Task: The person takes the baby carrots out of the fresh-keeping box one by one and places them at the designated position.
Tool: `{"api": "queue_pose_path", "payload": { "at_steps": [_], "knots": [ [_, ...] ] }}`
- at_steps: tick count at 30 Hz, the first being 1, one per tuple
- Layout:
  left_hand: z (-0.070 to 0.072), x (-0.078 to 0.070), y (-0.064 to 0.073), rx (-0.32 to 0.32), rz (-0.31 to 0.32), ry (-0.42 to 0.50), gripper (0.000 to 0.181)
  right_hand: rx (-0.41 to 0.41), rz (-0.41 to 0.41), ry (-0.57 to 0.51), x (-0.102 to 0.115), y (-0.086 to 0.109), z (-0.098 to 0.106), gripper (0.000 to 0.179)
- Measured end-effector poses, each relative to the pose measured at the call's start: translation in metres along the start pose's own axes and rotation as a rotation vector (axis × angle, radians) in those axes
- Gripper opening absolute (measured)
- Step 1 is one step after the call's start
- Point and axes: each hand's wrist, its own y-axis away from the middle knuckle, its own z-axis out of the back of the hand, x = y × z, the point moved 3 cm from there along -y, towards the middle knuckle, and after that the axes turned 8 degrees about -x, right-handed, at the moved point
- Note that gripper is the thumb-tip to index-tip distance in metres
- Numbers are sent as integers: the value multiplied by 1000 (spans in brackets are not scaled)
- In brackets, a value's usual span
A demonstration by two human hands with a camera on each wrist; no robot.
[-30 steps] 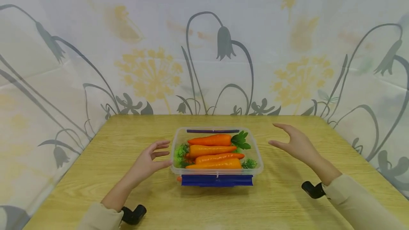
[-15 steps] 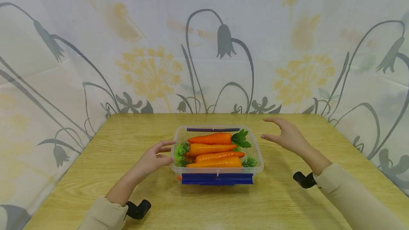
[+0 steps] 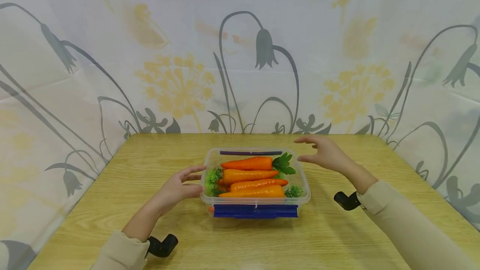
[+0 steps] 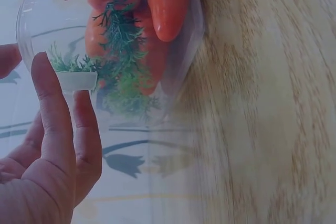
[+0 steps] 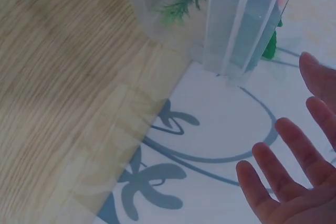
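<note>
A clear plastic food box (image 3: 258,201) with blue clip flaps (image 3: 256,211) on its long sides stands mid-table. Several orange carrots (image 3: 250,176) lie across it, with green leafy tops at both ends. My left hand (image 3: 176,187) is at the box's left end, fingertips and thumb right at the rim. From the left wrist view, the thumb and fingers (image 4: 51,103) spread around the pale end tab (image 4: 76,81). Beyond the far right corner, my right hand (image 3: 325,153) hovers with fingers and thumb apart, holding nothing; the right wrist view shows its fingers (image 5: 281,156) spread beside the box.
The wood-grain table (image 3: 150,153) extends around the box on every side. Behind it hangs a pale cloth (image 3: 240,74) printed with grey and yellow flowers. Each wrist carries a black camera mount, such as the left one (image 3: 162,246).
My left hand has moved right, up to the box's left rim. My right hand has come left and slightly away from me, toward the far right corner. The box stays in place.
</note>
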Motion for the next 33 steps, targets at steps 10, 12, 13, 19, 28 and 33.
{"api": "queue_pose_path", "payload": {
  "at_steps": [10,12,13,19,28,33],
  "knots": [
    [0,-1,-2,2,6,1,66,107,17,-26,11,-18,-6,45],
    [0,-1,-2,3,5,-1,66,131,16,-39,12,-21,-7,45],
    [0,-1,-2,4,5,-1,66,142,13,-49,13,-23,-8,45],
    [0,-1,-1,1,10,2,65,215,11,-88,20,-33,-14,45],
    [0,1,-2,-1,17,15,66,322,22,-162,35,-45,-26,44],
    [-1,0,-2,-4,18,17,64,380,47,-169,40,-50,-35,41]
  ]
}}
